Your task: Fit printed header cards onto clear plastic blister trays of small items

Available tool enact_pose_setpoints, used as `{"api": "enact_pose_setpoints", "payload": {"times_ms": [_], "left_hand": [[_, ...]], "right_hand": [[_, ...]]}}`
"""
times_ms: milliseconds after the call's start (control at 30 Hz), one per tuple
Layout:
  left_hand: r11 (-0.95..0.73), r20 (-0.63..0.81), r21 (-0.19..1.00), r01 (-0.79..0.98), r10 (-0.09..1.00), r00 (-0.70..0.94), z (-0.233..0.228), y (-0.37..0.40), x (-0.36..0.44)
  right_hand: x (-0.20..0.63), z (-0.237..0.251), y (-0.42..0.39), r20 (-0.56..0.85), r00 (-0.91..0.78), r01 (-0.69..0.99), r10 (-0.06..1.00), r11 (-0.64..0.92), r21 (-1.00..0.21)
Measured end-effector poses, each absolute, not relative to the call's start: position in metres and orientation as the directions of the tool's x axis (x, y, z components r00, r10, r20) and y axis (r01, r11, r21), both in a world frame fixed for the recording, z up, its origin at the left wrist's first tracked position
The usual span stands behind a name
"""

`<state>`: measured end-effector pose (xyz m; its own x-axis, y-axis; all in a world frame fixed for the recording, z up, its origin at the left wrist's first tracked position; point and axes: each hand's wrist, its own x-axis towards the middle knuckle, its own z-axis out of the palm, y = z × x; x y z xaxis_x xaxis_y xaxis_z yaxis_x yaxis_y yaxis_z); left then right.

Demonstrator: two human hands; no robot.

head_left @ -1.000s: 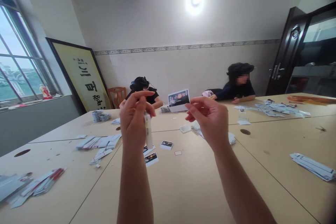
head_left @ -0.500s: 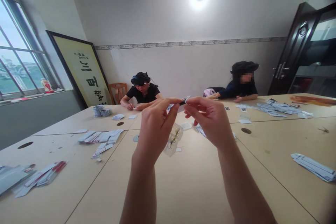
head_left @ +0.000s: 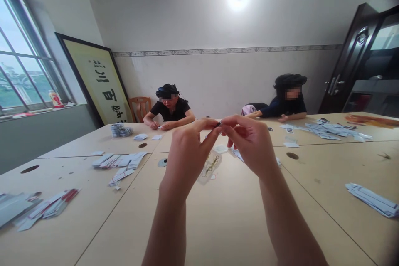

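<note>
Above the table, my left hand (head_left: 192,147) and my right hand (head_left: 249,139) meet with thumbs and fingertips pinched. Between them is a small black-and-white slip (head_left: 218,124), which looks like paper or card. It is seen nearly edge-on, and the fingers cover most of it. Below my left hand, a clear plastic box (head_left: 203,179) lies on the table (head_left: 224,224) with yellowish, thin, twisted pieces inside. Some white slips (head_left: 238,155) lie partly hidden behind my right hand.
White packets (head_left: 120,161) spread on the left, more (head_left: 51,210) at the near left, a bundle (head_left: 370,199) at the right. Stacks (head_left: 120,130) and a loose pile (head_left: 333,129) lie farther back. Two people (head_left: 170,110) (head_left: 288,102) sit across the table.
The slip has turned between my fingertips, so less of its white face shows. My left hand has shifted slightly right and down, closer to the right one.
</note>
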<state>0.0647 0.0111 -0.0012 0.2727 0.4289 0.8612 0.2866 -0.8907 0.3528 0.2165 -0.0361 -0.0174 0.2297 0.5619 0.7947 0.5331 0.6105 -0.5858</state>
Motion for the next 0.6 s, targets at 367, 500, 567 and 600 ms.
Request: {"api": "enact_pose_setpoints", "payload": {"times_ms": [367, 500, 567, 600], "left_hand": [[-0.849, 0.757, 0.481, 0.218, 0.528, 0.384, 0.004, 0.011, 0.059], [-0.834, 0.720, 0.527, 0.163, 0.540, 0.437, 0.003, 0.012, 0.054], [-0.832, 0.718, 0.538, 0.139, 0.538, 0.442, 0.003, 0.011, 0.053], [-0.831, 0.719, 0.541, 0.128, 0.536, 0.442, 0.003, 0.011, 0.052]], "right_hand": [[0.221, -0.011, -0.048, 0.717, 0.128, 0.457, 0.686, 0.601, -0.656], [0.222, -0.010, -0.053, 0.694, 0.083, 0.433, 0.715, 0.601, -0.671], [0.221, -0.010, -0.054, 0.695, 0.074, 0.417, 0.715, 0.611, -0.673], [0.221, -0.011, -0.055, 0.695, 0.071, 0.402, 0.715, 0.618, -0.676]]}}
